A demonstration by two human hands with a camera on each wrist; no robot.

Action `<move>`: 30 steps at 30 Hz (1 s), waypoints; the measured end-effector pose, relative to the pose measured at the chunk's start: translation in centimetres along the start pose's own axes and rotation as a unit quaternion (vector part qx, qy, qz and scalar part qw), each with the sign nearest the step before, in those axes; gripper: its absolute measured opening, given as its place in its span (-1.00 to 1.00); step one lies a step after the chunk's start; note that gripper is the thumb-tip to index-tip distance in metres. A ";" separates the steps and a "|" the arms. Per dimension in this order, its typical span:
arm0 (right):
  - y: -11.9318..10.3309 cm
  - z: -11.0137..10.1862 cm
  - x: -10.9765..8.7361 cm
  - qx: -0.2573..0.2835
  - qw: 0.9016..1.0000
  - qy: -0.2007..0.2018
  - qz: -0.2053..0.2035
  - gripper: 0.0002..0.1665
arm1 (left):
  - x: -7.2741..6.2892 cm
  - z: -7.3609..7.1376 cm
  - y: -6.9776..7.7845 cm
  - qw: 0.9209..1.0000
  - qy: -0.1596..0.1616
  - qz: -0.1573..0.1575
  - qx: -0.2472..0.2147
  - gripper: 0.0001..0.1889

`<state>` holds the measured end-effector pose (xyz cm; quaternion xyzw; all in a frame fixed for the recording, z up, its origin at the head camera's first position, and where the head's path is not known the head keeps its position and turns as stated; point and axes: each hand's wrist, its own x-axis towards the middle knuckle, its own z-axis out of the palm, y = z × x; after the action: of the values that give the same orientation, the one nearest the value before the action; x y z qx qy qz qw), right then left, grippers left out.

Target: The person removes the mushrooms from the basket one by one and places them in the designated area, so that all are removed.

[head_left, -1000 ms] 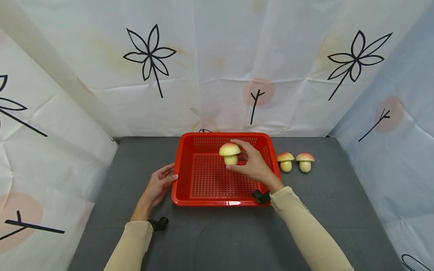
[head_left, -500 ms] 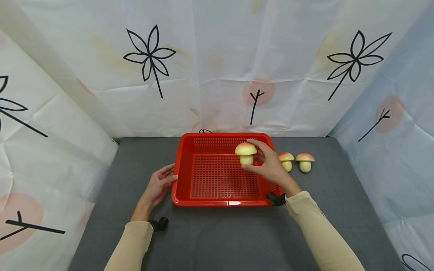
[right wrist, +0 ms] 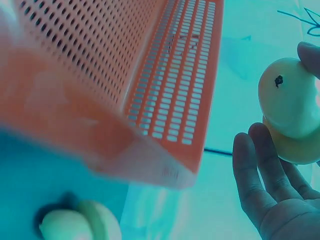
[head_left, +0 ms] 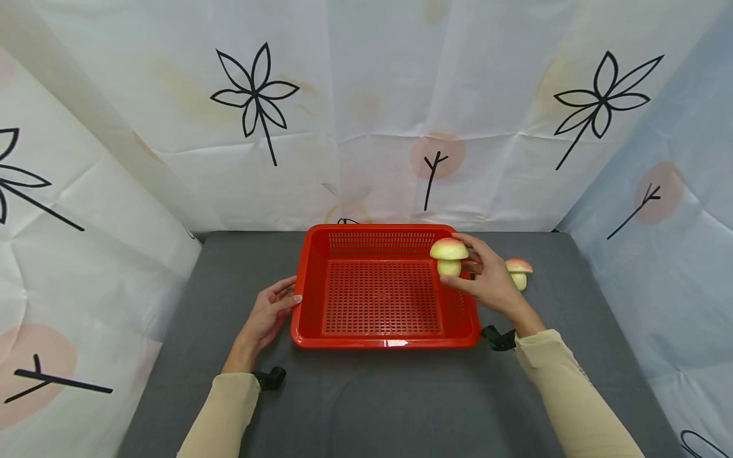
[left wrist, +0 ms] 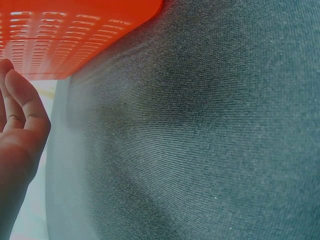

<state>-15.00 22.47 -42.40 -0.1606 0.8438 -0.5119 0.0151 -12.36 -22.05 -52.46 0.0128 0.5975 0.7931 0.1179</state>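
Note:
A toy mushroom (head_left: 449,249) with a yellow and pinkish-red cap and a pale stem is pinched between the thumb and fingers of my right hand (head_left: 494,280). It is upright above the right side of a red plastic basket (head_left: 386,342). In the right wrist view the held mushroom (right wrist: 287,97) shows a dark spot on the end of its stem. My left hand (head_left: 269,315) rests against the basket's left rim, its fingers fairly straight and the thumb touching the edge. A second mushroom (head_left: 519,272) stands on the table, partly behind my right hand.
The dark grey cloth-covered table (head_left: 366,401) spreads around the basket. White patterned fabric (head_left: 378,114) rises behind it and along both sides. One mushroom (right wrist: 75,225) shows on the cloth beside the basket in the right wrist view.
My right hand has carried the mushroom rightward from the basket's middle to its right side. It now hides the nearer of the two table mushrooms. The left hand and basket stay in place.

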 end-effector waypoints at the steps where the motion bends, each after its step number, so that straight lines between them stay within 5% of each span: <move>1: 0.1 -0.3 -0.1 -0.001 1.000 0.001 0.003 0.01 | 0.0 0.0 0.0 1.000 -0.001 0.001 0.001 -0.38; 16: 1.9 -3.9 -2.1 -0.047 0.998 0.032 0.015 0.01 | 0.1 0.1 0.0 1.000 0.008 -0.004 -0.001 -0.38; 30: 3.3 -6.4 -3.5 -0.032 0.998 0.057 0.022 -0.02 | 0.1 0.0 -0.1 1.000 0.012 -0.006 0.005 -0.38</move>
<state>-13.77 30.34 -42.69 -0.1135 0.8623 -0.4928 -0.0269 -12.44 -21.97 -52.53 0.0005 0.6031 0.7893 0.1151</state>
